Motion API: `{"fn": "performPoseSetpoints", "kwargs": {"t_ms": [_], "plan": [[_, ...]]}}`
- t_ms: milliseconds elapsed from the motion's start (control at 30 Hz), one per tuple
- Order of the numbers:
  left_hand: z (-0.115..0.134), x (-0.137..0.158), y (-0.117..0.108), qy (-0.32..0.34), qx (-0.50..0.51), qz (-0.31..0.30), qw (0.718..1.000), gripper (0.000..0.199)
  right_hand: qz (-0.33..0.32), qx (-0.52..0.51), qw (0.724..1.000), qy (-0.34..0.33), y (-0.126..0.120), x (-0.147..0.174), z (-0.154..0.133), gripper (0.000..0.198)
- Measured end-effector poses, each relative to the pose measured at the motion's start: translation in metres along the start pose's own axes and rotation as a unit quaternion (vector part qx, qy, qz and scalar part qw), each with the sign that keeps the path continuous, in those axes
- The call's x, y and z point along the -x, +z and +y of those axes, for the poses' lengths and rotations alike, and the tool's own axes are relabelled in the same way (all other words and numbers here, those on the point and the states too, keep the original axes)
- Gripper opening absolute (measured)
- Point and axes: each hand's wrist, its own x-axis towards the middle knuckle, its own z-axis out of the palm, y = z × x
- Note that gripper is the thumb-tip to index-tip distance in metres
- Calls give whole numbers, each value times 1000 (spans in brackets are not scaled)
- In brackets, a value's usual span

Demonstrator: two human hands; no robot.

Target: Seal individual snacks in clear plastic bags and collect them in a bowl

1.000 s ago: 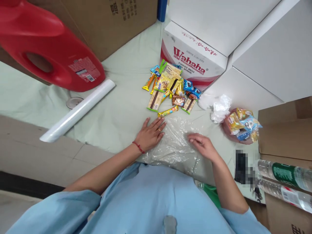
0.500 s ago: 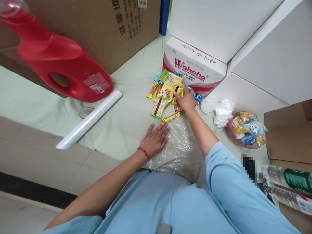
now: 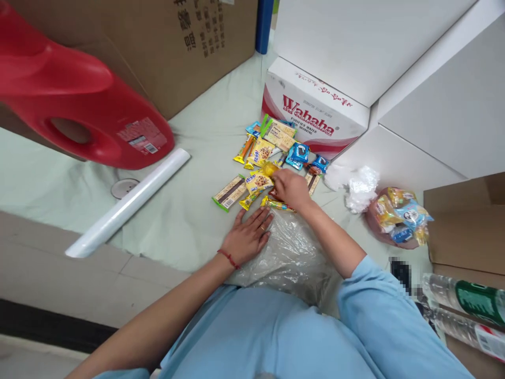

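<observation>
My left hand point(image 3: 248, 237) lies flat, fingers spread, on the left edge of a crumpled clear plastic bag point(image 3: 294, 258) spread on the pale green cloth point(image 3: 189, 210). My right hand point(image 3: 290, 188) is curled over several small snack packets point(image 3: 262, 181) at the near edge of a scattered pile point(image 3: 276, 145), fingers closed around yellow wrappers. A brown striped bar point(image 3: 229, 192) lies to the left of the pile.
A red detergent jug point(image 3: 79, 113) and a white roll point(image 3: 130, 200) lie left. A Wahaha carton point(image 3: 315, 113) and white boxes point(image 3: 414, 79) stand behind. Crumpled white plastic point(image 3: 357, 184), a filled snack bag point(image 3: 398, 216), and water bottles point(image 3: 465, 300) sit right.
My right hand reached from the plastic bag to the snack pile, then drew back toward me, dragging packets nearer. The left hand stayed flat on the bag.
</observation>
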Motion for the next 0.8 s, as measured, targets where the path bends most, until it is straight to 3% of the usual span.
{"fn": "performPoseSetpoints", "kwargs": {"t_ms": [133, 233, 367, 467, 633, 700, 800], "plan": [[0, 0, -1, -2, 4, -2, 1000, 55, 133, -3, 988, 74, -16, -29, 44, 44], [0, 0, -1, -5, 6, -1, 1000, 53, 124, -10, 991, 54, -15, -36, 58, 49], [0, 0, 0, -4, 9, 1, 1000, 52, 70, -15, 997, -42, -4, -25, 45, 52], [0, 0, 0, -5, 7, 3, 1000, 51, 23, -23, 998, -45, 1, -15, 31, 47], [0, 0, 1, -9, 5, 6, 1000, 51, 166, -152, 973, 46, -15, 16, 28, 54], [1, 0, 0, -10, 6, 7, 1000, 51, 130, -224, 962, 87, -29, 43, 30, 59], [1, -1, -4, -4, 2, -1, 1000, 51, -67, -318, 942, 81, -51, 94, 31, 56]]}}
